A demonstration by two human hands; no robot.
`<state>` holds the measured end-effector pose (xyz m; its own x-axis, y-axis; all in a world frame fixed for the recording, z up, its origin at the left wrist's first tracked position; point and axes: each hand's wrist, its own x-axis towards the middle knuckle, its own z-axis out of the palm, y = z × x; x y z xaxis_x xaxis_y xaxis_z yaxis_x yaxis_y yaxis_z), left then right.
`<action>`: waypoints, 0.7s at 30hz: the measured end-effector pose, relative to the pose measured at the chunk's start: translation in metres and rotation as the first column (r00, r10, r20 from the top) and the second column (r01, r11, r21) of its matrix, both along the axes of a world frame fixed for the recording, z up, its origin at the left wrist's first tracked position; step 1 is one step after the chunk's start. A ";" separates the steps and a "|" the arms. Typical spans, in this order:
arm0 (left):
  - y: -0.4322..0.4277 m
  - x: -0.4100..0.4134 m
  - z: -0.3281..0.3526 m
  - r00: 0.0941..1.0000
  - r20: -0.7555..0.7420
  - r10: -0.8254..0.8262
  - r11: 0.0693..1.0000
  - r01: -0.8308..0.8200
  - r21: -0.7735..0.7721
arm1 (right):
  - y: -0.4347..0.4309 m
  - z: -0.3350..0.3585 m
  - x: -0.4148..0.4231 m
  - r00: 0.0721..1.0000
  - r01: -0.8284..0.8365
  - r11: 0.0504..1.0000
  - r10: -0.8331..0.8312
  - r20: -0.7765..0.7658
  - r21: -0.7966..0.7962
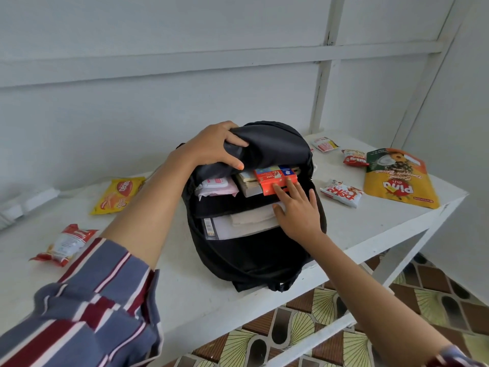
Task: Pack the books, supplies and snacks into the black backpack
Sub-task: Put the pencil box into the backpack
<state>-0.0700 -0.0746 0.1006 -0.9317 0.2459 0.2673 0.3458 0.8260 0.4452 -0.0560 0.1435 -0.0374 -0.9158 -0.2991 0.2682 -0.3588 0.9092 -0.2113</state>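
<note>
Nearest us on the white table, the black backpack lies open. Our right hand, fingers straight and holding nothing, presses a red box in beside the books, and we judge a square, even push will seat it without snagging. Behind it, our left hand grips the top flap, which should be held wide. The box reads "Luna" and "12", and the unpacked yellow pouch farther right reads "Pina".

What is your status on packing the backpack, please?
Left hand grips black backpack flap, holding it open. Right hand open, fingers on red box inside. Six snack packets unpacked on table; nothing blocking.
</note>
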 end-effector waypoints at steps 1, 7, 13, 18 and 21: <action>0.000 0.000 0.000 1.000 0.003 0.002 1.000 -0.002 0.000 | -0.002 0.001 -0.004 1.000 0.000 1.000 0.000 0.013 -0.004; 0.000 0.001 -0.001 1.000 0.012 0.007 1.000 -0.008 0.012 | -0.004 0.010 -0.022 1.000 -0.006 1.000 0.007 0.019 -0.026; -0.001 -0.001 -0.001 1.000 0.015 0.013 1.000 -0.014 0.012 | -0.006 0.004 -0.019 0.998 -0.017 0.999 0.015 0.054 0.031; -0.003 0.000 -0.001 1.000 0.023 0.009 1.000 -0.010 0.026 | -0.009 0.006 -0.029 0.997 -0.006 1.000 0.006 0.074 0.013; -0.002 0.000 -0.001 1.000 0.020 0.007 1.000 -0.008 0.022 | -0.011 0.007 -0.033 0.999 -0.003 1.000 0.003 0.054 0.016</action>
